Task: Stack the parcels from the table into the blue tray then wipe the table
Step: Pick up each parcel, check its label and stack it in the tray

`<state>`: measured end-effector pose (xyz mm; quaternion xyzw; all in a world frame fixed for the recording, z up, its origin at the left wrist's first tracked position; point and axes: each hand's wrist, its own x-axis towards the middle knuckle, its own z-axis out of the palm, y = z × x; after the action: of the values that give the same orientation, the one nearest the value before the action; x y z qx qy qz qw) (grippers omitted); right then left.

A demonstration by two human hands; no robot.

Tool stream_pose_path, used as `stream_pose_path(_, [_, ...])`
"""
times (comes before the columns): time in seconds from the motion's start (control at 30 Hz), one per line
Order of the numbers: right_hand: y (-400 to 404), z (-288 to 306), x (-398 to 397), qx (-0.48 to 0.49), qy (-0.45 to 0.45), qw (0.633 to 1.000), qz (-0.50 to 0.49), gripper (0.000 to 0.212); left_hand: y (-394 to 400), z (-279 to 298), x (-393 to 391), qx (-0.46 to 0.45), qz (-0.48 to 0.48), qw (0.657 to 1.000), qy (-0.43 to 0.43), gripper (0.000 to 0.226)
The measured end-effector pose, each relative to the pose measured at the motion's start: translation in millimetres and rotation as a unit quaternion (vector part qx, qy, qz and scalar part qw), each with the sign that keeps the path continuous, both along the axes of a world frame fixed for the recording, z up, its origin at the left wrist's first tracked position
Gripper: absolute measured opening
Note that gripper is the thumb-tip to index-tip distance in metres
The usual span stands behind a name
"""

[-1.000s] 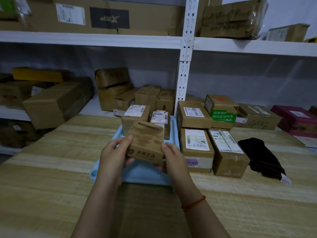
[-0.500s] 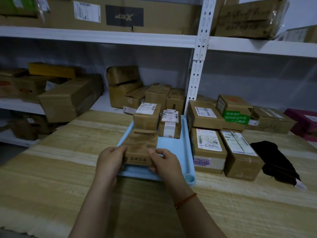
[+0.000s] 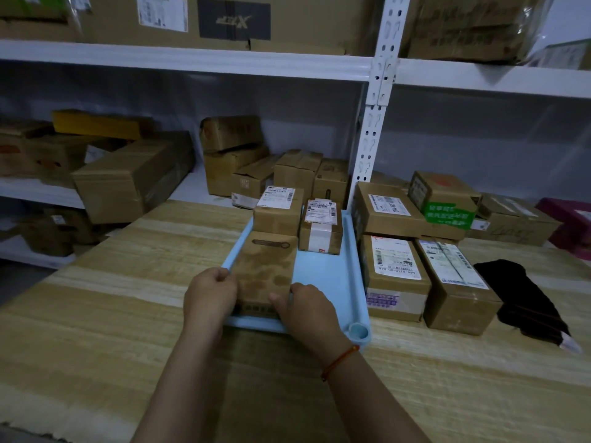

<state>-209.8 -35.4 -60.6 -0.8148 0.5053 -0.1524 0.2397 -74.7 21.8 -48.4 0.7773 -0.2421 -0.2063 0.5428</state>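
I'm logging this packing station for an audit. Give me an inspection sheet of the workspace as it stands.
Surface: wooden table, pale striped grain.
Job's things: blue tray holds two labelled parcels at its far end; a brown parcel lies in its near left part. Four parcels sit on the table right of the tray. Black cloth lies right of them.
Clutter: nothing seen.
Grippers: left hand and right hand grip the brown parcel's near end.
Cables: nothing seen.
Surroundings: white shelving stacked with cartons.

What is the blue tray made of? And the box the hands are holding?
The blue tray looks like smooth plastic: even colour, moulded rounded rim. The box held by the left hand and right hand looks like matte brown cardboard.
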Motion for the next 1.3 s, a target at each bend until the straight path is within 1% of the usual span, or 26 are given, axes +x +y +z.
stream_pose_path(0.07, [0,0,1,0.000,0.022,1.000,0.002,0.052,-1,1,-1,0.007,-0.010,1.000,-0.014,0.030])
stream_pose_path(0.13, [0,1,0,0.015,0.014,1.000,0.011,0.048,-2,3,-4,0.015,-0.015,0.999,-0.032,0.031])
stream_pose_path(0.2, [-3,3,-3,0.034,-0.014,0.999,0.012,0.041,-5,8,-9,0.024,-0.008,0.998,-0.054,0.032])
stream_pose_path(0.27, [-8,8,-10,0.040,-0.044,0.998,0.005,0.041,-11,15,-15,0.023,0.002,0.998,-0.065,0.032])
stream_pose_path(0.33, [-16,14,-18,0.029,-0.061,0.998,0.001,0.041,-19,23,-23,0.003,0.005,0.998,-0.070,0.030])
stream_pose_path(0.47, [-34,35,-44,-0.002,-0.120,0.993,-0.018,0.032,-47,44,-54,-0.024,-0.040,0.995,-0.085,0.028])
stream_pose_path(0.53, [-44,47,-62,-0.007,-0.161,0.986,-0.050,0.034,-68,54,-73,-0.038,-0.096,0.992,-0.068,0.026])
stream_pose_path(0.6, [-53,58,-81,-0.016,-0.185,0.978,-0.093,0.031,-91,60,-92,-0.051,-0.161,0.984,-0.051,0.017])
stream_pose_path(0.63, [-57,61,-90,-0.023,-0.192,0.975,-0.110,0.027,-103,62,-100,-0.045,-0.183,0.981,-0.041,0.013])
stream_pose_path(0.7, [-66,64,-108,-0.028,-0.213,0.966,-0.142,0.020,-126,63,-115,-0.012,-0.209,0.978,-0.021,0.018])
stream_pose_path(0.77, [-76,61,-125,-0.033,-0.229,0.959,-0.166,0.019,-150,61,-129,0.012,-0.214,0.977,-0.017,0.022])
stream_pose_path(0.83, [-84,57,-138,-0.040,-0.229,0.956,-0.181,0.024,-172,59,-139,0.035,-0.205,0.978,-0.014,0.042])
stream_pose_path(0.87, [-88,55,-144,-0.043,-0.228,0.955,-0.187,0.025,-181,60,-143,0.047,-0.201,0.978,0.003,0.050])
stream_pose_path(0.9, [-92,53,-149,-0.047,-0.227,0.953,-0.194,0.024,-191,60,-147,0.054,-0.194,0.979,0.032,0.054])
stream_pose_path(1.0, [-102,52,-157,-0.059,-0.231,0.949,-0.206,0.019,-211,66,-152,0.040,-0.174,0.976,0.127,0.052])
stream_pose_path(1.07, [-107,51,-161,-0.058,-0.237,0.947,-0.209,0.019,-221,68,-155,0.020,-0.178,0.970,0.166,0.047])
stream_pose_path(1.17, [-112,50,-163,-0.046,-0.239,0.947,-0.211,0.019,-226,71,-158,0.012,-0.196,0.959,0.203,0.038])
stream_pose_path(1.3, [-115,45,-165,-0.040,-0.241,0.946,-0.213,0.017,-229,66,-158,0.008,-0.186,0.957,0.223,0.042])
